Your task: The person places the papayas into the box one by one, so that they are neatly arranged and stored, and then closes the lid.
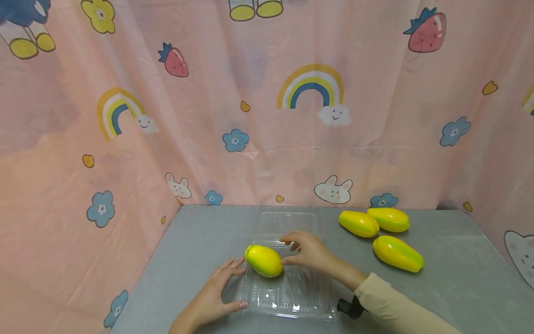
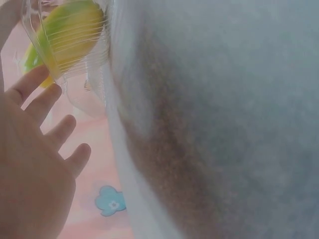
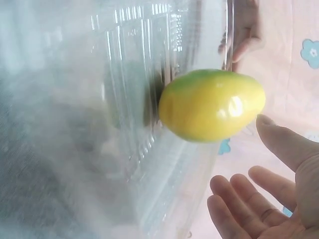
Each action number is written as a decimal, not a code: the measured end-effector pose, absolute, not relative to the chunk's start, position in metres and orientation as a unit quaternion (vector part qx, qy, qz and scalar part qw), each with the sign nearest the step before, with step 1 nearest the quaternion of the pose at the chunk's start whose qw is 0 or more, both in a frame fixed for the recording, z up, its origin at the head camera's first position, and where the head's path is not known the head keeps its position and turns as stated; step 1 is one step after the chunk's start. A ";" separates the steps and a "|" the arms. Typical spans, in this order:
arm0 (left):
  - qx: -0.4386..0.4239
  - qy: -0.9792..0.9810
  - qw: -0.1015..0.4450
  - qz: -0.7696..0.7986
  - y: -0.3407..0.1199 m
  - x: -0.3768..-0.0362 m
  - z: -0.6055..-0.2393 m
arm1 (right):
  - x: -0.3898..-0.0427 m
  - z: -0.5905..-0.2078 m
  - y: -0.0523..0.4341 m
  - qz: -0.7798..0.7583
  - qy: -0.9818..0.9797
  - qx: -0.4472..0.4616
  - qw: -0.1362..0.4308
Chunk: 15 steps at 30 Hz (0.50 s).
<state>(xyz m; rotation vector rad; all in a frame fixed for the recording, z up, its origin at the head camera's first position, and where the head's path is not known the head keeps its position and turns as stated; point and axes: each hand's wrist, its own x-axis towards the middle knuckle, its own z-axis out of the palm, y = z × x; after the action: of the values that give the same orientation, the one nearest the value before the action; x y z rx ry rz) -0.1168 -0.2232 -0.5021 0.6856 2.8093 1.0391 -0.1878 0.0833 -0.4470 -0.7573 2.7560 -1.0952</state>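
A glossy yellow-green papaya (image 1: pixel 264 261) lies in the clear plastic clamshell box (image 1: pixel 300 299), toward the left side of its base. My left hand (image 1: pixel 210 297) is at the box's left wall with fingers spread, its fingertips right by the wall in the left wrist view. Just right of the fruit is my right hand (image 1: pixel 308 253), its thumb tip close to the papaya's end and its fingers loosely bent. The right wrist view shows a gap between the papaya (image 3: pixel 212 105) and those fingers (image 3: pixel 234 204). Neither hand grips anything.
Three more papayas lie on the grey table (image 1: pixel 454 241) to the right: one left (image 1: pixel 359 224), one behind (image 1: pixel 389 219), one nearer (image 1: pixel 398 253). The box's lid (image 1: pixel 288 225) lies opened away from me. A black object (image 1: pixel 350 307) is beside the right sleeve. A patterned pink curtain (image 1: pixel 267 176) hangs behind.
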 end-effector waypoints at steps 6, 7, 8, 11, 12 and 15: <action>0.230 0.913 0.028 0.335 -0.223 -0.117 -0.504 | -0.186 -0.449 0.104 -0.375 0.892 -0.249 0.023; 0.231 0.913 0.028 0.335 -0.223 -0.117 -0.504 | -0.186 -0.448 0.108 -0.379 0.891 -0.247 0.024; 0.230 0.912 0.029 0.337 -0.223 -0.117 -0.503 | -0.186 -0.448 0.112 -0.382 0.890 -0.246 0.025; 0.226 0.913 0.036 0.337 -0.222 -0.116 -0.503 | -0.186 -0.447 0.123 -0.395 0.888 -0.234 0.032; 0.224 0.913 0.039 0.337 -0.222 -0.116 -0.503 | -0.186 -0.446 0.126 -0.395 0.888 -0.231 0.032; 0.219 0.915 0.045 0.335 -0.222 -0.115 -0.501 | -0.184 -0.445 0.136 -0.395 0.892 -0.218 0.027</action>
<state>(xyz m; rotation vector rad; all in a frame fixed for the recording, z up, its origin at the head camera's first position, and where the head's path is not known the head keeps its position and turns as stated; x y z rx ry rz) -0.1154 -0.2221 -0.5015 0.6702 2.7950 1.0224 -0.1845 0.1360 -0.4447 -0.6733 2.7564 -1.2192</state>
